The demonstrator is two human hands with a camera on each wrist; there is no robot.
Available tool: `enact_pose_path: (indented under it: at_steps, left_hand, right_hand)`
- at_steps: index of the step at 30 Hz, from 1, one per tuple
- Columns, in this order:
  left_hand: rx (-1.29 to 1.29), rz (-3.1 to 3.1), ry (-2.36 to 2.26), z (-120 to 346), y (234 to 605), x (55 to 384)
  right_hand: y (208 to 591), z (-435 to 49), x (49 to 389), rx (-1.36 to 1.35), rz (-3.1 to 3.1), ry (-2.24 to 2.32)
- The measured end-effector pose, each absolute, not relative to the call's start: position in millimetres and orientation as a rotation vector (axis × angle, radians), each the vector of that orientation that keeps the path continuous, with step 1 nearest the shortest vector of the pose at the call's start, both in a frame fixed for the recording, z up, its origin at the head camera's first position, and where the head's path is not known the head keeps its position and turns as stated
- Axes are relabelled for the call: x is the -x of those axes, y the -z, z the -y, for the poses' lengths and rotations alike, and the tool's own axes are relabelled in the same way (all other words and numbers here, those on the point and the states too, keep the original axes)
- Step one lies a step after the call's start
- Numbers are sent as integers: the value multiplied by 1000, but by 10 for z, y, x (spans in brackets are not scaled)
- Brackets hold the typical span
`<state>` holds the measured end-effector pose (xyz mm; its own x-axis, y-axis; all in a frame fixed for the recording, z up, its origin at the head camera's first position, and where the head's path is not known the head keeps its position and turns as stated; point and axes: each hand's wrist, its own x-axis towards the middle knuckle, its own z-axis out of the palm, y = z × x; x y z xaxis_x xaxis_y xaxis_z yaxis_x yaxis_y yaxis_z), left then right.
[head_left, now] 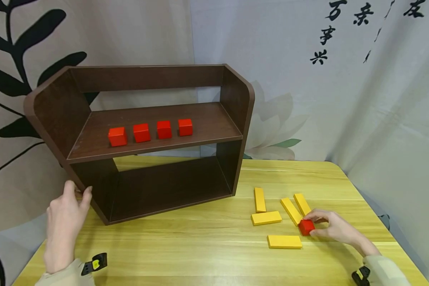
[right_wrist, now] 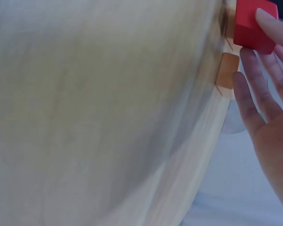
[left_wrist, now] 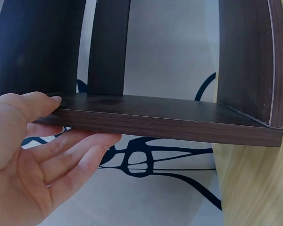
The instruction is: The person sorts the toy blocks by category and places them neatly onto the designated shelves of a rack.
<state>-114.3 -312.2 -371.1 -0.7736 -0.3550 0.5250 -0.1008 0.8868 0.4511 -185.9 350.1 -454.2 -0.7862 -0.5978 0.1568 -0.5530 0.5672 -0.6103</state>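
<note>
A dark brown two-tier shelf [head_left: 207, 115] stands tilted in the head view on the wooden table. My left hand [head_left: 66, 222] grips the front edge of its left side panel [left_wrist: 179, 126], thumb on the inner face and fingers on the outer one. At the table's right, my right hand [head_left: 337, 230] pinches a red cube [head_left: 306, 227] between thumb and fingers. In the right wrist view the thumb lies across one face of that cube [right_wrist: 254, 23]. Several more red cubes [head_left: 142, 133] sit in a row on the upper board.
Several yellow rectangular blocks lie near my right hand, among them one flat block [head_left: 284, 241] in front and one slanted block [head_left: 291, 211] right by the held cube. The lower board [head_left: 171, 186] rests on the table [head_left: 200, 246]. A printed curtain [head_left: 293, 79] hangs behind.
</note>
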Motion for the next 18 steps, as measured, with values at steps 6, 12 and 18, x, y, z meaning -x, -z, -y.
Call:
enact_pose_path:
  at_steps: [6, 12, 18]
  left_hand:
    - [-329, 2429, 541, 3130, 3710, 1147]
    - [-337, 2438, 546, 3123, 3708, 1143]
    - [-333, 2433, 543, 3124, 3711, 1143]
  right_hand:
    - [4496, -3448, 1868, 1047, -2815, 983]
    - [4424, -3360, 1876, 1040, -2920, 952]
    - [4344, -3235, 1925, 1054, -3013, 982]
